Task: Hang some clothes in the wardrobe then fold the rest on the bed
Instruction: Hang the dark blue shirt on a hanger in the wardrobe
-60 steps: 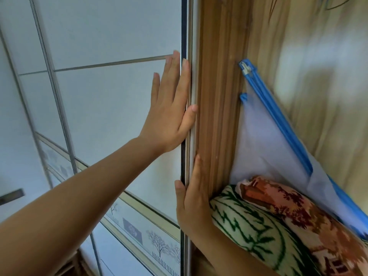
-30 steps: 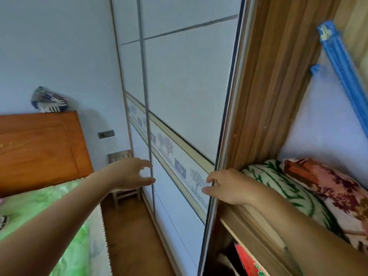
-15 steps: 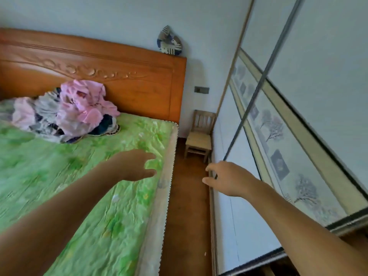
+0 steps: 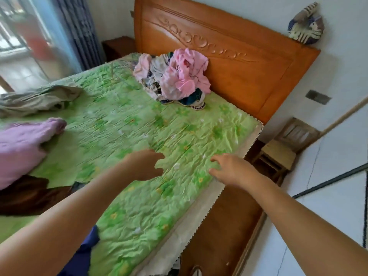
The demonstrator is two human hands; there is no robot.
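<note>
A heap of pink, grey and dark clothes (image 4: 175,74) lies on the green bed (image 4: 139,136) close to the wooden headboard (image 4: 239,62). More garments lie at the left: a grey one (image 4: 37,98), a lilac one (image 4: 22,144) and a brown one (image 4: 25,194). Some blue cloth (image 4: 83,253) shows under my left arm. My left hand (image 4: 145,164) and my right hand (image 4: 231,168) reach out over the bed's near side with loosely curled fingers, holding nothing. The white wardrobe door (image 4: 328,196) is at the right.
A small wooden chair (image 4: 282,150) stands between bed and wardrobe beside the headboard. A narrow strip of brown floor (image 4: 223,236) runs along the bed. A window with a curtain (image 4: 75,30) is at the far left. A woven ornament (image 4: 305,26) sits on the headboard.
My view has swung left from the wardrobe door to the bed. Both hands have left the door edge and now reach out over the bed, holding nothing.
</note>
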